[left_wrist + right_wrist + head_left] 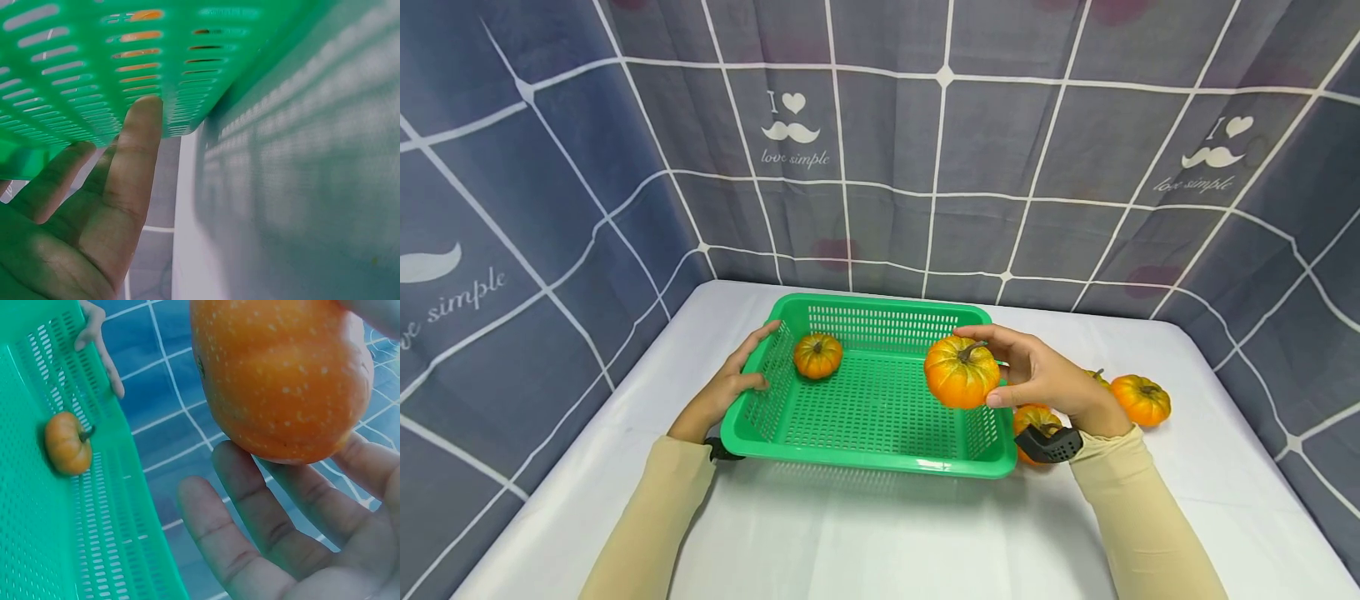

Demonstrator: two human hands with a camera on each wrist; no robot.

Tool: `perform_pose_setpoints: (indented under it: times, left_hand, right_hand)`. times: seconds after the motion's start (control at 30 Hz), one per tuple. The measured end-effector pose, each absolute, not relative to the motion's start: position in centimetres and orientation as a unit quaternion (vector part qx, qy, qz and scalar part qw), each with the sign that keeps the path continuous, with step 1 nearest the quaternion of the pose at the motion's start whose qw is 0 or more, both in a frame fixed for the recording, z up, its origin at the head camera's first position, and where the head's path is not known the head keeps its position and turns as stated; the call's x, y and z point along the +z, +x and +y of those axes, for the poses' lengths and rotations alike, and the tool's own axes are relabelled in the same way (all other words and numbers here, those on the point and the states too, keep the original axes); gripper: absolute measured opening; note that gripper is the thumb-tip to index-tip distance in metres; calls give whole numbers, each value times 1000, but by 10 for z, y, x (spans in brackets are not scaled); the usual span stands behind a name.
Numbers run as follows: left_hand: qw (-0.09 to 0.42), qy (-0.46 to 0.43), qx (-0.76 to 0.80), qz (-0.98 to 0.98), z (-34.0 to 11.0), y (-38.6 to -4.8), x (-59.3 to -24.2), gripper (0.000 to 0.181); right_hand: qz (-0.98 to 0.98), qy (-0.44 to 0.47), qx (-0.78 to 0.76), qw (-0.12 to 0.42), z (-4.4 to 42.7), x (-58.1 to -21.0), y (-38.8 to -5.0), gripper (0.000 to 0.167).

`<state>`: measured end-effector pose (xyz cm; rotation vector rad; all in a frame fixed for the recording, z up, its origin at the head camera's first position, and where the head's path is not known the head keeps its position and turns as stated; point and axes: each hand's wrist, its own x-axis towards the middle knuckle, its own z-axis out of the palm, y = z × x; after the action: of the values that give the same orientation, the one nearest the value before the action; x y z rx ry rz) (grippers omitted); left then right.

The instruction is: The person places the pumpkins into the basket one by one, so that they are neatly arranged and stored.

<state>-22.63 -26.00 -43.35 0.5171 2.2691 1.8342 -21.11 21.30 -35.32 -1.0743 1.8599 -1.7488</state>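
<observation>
A small orange pumpkin point(962, 372) is held in my right hand point(1041, 375), above the right end of the green plastic basket point(865, 458). In the right wrist view the held pumpkin point(281, 381) fills the upper right, with fingertips against its underside. My left hand point(727, 387) grips the basket's left rim, thumb over the edge. Its fingers point(134, 150) touch the slotted outer wall in the left wrist view. Another small pumpkin point(817, 356) sits inside the basket at the left end.
Right of the basket, a pumpkin point(1037, 421) lies partly hidden behind my right wrist. Farther right are another pumpkin point(1141, 400) and one mostly covered by the forearm. A white-covered table point(880, 542) bears everything; grey checked curtains point(887, 217) enclose it.
</observation>
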Motion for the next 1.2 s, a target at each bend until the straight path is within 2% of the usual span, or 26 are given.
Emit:
perform_pose_setpoints:
  times: [0.37, 0.87, 1.2]
  left_hand:
    - [87, 175, 619, 761, -259, -226, -432, 100]
    - [89, 176, 620, 760, -259, -227, -433, 100]
    - [83, 176, 616, 763, -259, -226, -433, 100]
  right_hand:
    - [685, -350, -604, 207, 191, -352, -229, 79]
    - [766, -322, -526, 178, 163, -346, -252, 76]
    - [810, -303, -465, 191, 143, -345, -267, 74]
